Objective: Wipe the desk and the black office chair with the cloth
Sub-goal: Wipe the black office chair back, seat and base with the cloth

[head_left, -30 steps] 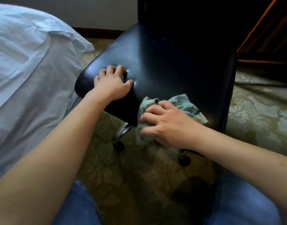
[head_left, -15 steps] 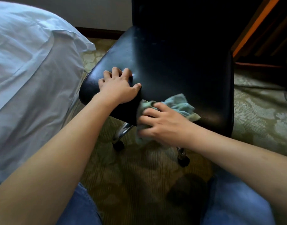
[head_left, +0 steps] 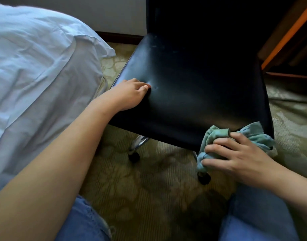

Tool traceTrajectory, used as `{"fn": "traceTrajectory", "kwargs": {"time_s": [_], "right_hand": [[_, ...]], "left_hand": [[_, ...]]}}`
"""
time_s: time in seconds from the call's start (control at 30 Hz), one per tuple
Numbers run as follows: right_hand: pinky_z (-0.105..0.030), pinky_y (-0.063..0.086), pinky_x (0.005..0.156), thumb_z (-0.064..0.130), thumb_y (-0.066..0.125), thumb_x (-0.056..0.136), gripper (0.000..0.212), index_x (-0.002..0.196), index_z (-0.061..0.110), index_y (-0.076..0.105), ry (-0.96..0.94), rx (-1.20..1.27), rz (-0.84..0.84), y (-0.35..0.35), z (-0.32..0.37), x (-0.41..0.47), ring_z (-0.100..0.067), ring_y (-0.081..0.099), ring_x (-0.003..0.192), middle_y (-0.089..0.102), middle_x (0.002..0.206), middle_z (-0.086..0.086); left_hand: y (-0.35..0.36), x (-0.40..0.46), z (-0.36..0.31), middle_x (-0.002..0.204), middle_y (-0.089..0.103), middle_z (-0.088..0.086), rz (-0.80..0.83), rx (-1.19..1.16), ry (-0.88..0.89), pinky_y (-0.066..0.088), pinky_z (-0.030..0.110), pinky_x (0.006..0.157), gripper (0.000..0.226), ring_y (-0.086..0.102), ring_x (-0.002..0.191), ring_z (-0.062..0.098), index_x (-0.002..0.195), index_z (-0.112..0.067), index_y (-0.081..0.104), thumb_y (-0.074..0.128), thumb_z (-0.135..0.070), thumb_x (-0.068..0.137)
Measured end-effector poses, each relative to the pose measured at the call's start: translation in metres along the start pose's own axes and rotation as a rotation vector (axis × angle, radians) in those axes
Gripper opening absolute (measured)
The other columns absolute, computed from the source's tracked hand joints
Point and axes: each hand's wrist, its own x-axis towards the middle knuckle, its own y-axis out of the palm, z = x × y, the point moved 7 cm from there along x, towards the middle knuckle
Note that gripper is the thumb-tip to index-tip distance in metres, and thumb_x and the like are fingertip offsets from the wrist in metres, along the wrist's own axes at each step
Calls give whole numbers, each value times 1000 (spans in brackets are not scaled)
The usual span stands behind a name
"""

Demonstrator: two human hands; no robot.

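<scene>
**Cloth at the front right corner of the chair seat**

The right hand (head_left: 239, 157) grips a bunched teal cloth (head_left: 218, 136), fingers curled round it, and presses it against the front edge of the black office chair (head_left: 192, 87) near the seat's right corner. Part of the cloth spreads out past the knuckles onto the corner of the seat; another fold hangs below the fingers.

The left hand (head_left: 130, 94) rests on the seat's left side, fingers bent and their tips pressing into the padding, holding nothing.

Under the seat, 2 castors (head_left: 134, 157) on chrome legs stand on a patterned green carpet (head_left: 140, 197). A bed with white sheets (head_left: 36, 66) lies just left of the chair. The person's knees in blue jeans (head_left: 253, 214) show at the bottom edge.
</scene>
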Motion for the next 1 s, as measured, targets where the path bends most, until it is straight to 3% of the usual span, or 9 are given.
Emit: {"fn": "traceTrajectory", "kwargs": {"time_s": [0.07, 0.13, 0.3, 0.4, 0.57, 0.67, 0.8, 0.93, 1.0], "right_hand": [[-50, 36, 93, 26, 80, 71, 44, 113, 34, 69, 4, 17, 10, 0, -2, 17, -27, 50, 114, 67, 124, -2], [-49, 36, 95, 25, 72, 74, 39, 112, 34, 68, -21, 32, -8, -4, 4, 49, -28, 51, 116, 66, 125, -1], [-44, 42, 87, 21, 45, 95, 28, 101, 33, 70, -86, 42, -212, -21, 36, 170, -28, 62, 107, 67, 113, 2], [-45, 44, 89, 19, 49, 95, 24, 96, 25, 73, -94, 35, -256, -20, 55, 224, -30, 62, 106, 68, 107, 0], [-45, 44, 87, 18, 51, 93, 26, 102, 30, 72, -100, 77, -242, -18, 44, 177, -28, 62, 109, 68, 114, 0], [-48, 35, 96, 23, 51, 84, 35, 111, 32, 72, -94, 13, -112, -9, 32, 105, -28, 53, 117, 68, 124, -2], [-49, 34, 98, 17, 75, 66, 48, 112, 30, 73, -98, -66, 26, 3, 23, 70, -29, 49, 116, 70, 122, -5], [-48, 35, 98, 20, 46, 88, 35, 108, 32, 73, -100, -20, -83, -8, 38, 121, -28, 60, 114, 70, 121, -1], [-47, 39, 96, 20, 45, 95, 31, 106, 31, 72, -120, -1, -153, -13, 55, 171, -27, 63, 112, 68, 119, 2]], "left_hand": [[0, -3, 2, 152, 40, -7, 42, 29, -4, 23, 46, 118, 44, 31, 141, 25, 144, -41, 48, 27, -46, 105], [2, -8, -3, 153, 36, -9, 82, 87, 3, 22, 49, 117, 44, 28, 141, 26, 144, -44, 45, 24, -48, 106], [-3, -11, -15, 157, 37, 3, 82, 50, 29, 20, 38, 116, 45, 23, 144, 20, 151, -17, 38, 21, -23, 109], [-4, -13, -8, 155, 38, 2, 138, 14, 15, 21, 31, 113, 45, 29, 142, 18, 152, -25, 39, 21, -29, 110], [-31, -14, 23, 113, 61, -3, -16, -223, -72, 37, 27, 87, 46, 54, 100, 14, 124, -33, 68, 28, -47, 107], [-34, -13, 43, 124, 66, 3, -12, -221, -111, 37, 26, 86, 47, 61, 112, 23, 120, -32, 70, 28, -48, 106], [-31, -12, 47, 138, 57, -1, 2, -216, -92, 31, 27, 95, 48, 50, 127, 18, 118, -34, 72, 28, -49, 106], [-33, -13, 47, 144, 50, -3, 12, -201, -66, 27, 28, 105, 48, 43, 135, 17, 119, -33, 72, 28, -48, 106], [-32, -14, 43, 145, 50, -1, 25, -165, -46, 27, 26, 105, 48, 43, 134, 18, 122, -31, 71, 28, -46, 107]]}}
